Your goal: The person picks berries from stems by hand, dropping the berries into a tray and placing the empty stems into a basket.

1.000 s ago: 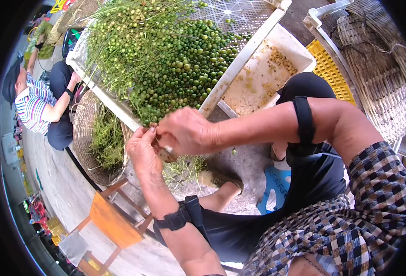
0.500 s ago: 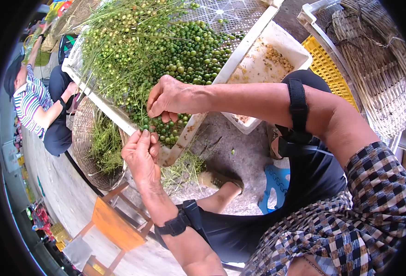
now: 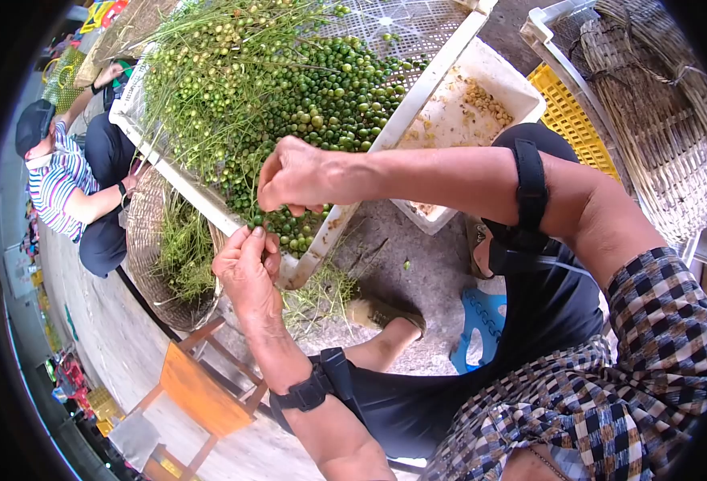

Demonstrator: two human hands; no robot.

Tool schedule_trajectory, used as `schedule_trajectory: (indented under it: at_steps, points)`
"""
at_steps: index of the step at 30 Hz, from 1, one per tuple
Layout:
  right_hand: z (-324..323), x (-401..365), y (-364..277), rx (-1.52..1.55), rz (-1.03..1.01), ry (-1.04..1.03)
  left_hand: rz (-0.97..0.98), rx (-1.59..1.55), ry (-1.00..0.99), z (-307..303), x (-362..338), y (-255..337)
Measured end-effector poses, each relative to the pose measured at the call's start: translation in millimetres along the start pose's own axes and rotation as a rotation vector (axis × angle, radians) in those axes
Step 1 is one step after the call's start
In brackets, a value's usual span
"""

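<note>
My left hand [image 3: 249, 268] is closed in a pinch at the near corner of a white plastic crate [image 3: 293, 272]. A thin green berry stem [image 3: 256, 205] rises from its fingertips, with a small berry close by. Just above, my right hand [image 3: 296, 176] has its fingers curled together over the crate; whatever they hold is hidden. Loose round green berries [image 3: 333, 84] cover the crate's middle and near corner. Tangled stems with berries still attached [image 3: 217, 88] are heaped on its left side.
Under the crate's right edge sits a white tub [image 3: 442, 120] with yellowish bits. A yellow crate [image 3: 566, 112] and wicker baskets [image 3: 650, 104] stand at right. On the left are a basket of stripped stems [image 3: 181, 256], an orange stool [image 3: 201, 389] and a seated person in stripes [image 3: 65, 188].
My two hands have hardly moved, the right fingers curling in slightly more. The seated person on the left has raised their head and shifted an arm.
</note>
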State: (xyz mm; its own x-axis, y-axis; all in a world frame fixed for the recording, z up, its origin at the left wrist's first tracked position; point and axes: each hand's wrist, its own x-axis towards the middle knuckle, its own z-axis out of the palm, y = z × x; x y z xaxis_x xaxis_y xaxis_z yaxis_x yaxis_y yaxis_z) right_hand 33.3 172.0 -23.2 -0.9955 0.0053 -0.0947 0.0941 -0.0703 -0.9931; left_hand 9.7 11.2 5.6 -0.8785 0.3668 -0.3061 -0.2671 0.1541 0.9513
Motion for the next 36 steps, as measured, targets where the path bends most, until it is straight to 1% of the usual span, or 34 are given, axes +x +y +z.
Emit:
schedule_trajectory:
  at_steps: [1,2,4,8,10,11,13,15,17,19,20,22,23,25,26,27,28,29,30,31,33,34,36]
  points:
    - [4.3,-1.7,-1.6,-0.096,0.005,0.035,0.000,0.001,-0.002,0.3,0.1,-0.7]
    - [5.9,-3.2,-0.7,-0.095,0.006,0.038,0.018,0.014,-0.026,0.9,0.5,-1.9]
    - [6.6,-5.4,1.1,0.030,-0.024,-0.019,0.035,0.025,-0.054,1.8,1.4,-3.4]
    - [7.3,0.0,7.8,0.017,-0.045,-0.040,0.009,0.015,-0.049,1.1,3.2,-5.6]
    - [8.7,-0.4,8.8,0.204,0.033,-0.012,-0.002,-0.013,-0.041,2.0,4.8,-5.5]
    - [10.5,2.3,14.2,0.204,0.033,-0.013,-0.019,-0.015,-0.026,2.4,5.4,-4.7]
    - [14.7,9.3,29.6,0.362,-0.016,-0.026,-0.035,-0.017,-0.009,2.1,6.1,-2.9]
    - [15.2,9.3,31.0,0.328,-0.025,-0.013,-0.096,-0.080,0.011,0.8,6.4,-1.6]
    - [16.7,9.1,31.8,0.295,-0.035,-0.002,-0.091,-0.091,0.013,0.6,6.3,-2.1]
    - [18.4,8.6,31.8,0.285,0.042,0.045,-0.085,-0.101,0.014,1.2,5.7,-2.0]
    - [17.0,7.0,28.7,0.285,0.041,0.045,-0.080,-0.119,0.024,2.3,5.1,-1.3]
    - [12.6,2.7,22.9,0.347,0.011,-0.036,-0.078,-0.138,0.036,5.3,3.5,-0.3]
    - [11.8,5.1,26.4,0.346,0.012,-0.037,-0.073,-0.144,0.048,7.2,3.1,0.6]
    - [13.3,10.7,33.2,0.141,-0.089,-0.066,-0.070,-0.149,0.066,6.7,3.4,1.3]
    - [9.8,2.8,12.2,0.045,0.077,-0.046,-0.063,-0.087,0.047,6.8,4.4,1.4]
    - [9.4,4.6,13.5,0.045,0.078,-0.047,-0.056,-0.027,0.027,6.9,5.1,1.3]
    - [7.7,8.2,15.2,-0.139,0.039,0.019,-0.057,-0.028,0.026,6.2,4.9,1.3]
    - [4.6,11.8,19.4,-0.322,0.000,0.086,-0.072,-0.024,0.076,4.7,4.7,1.7]
    - [-2.1,11.9,24.4,-0.589,-0.174,0.013,-0.087,-0.020,0.126,2.9,4.8,2.1]
    - [-6.5,13.6,28.9,-0.591,-0.174,0.013,-0.086,-0.022,0.125,0.0,5.7,0.5]
    - [-9.8,16.9,36.1,0.187,0.023,-0.093,-0.080,0.010,0.105,-4.6,7.0,-2.5]
    - [-8.5,17.1,40.8,0.178,0.031,-0.096,-0.078,0.010,0.107,-5.4,7.4,-3.6]
    - [-4.9,16.0,41.7,0.187,0.027,-0.099,-0.096,-0.010,0.174,-0.8,6.3,-1.6]
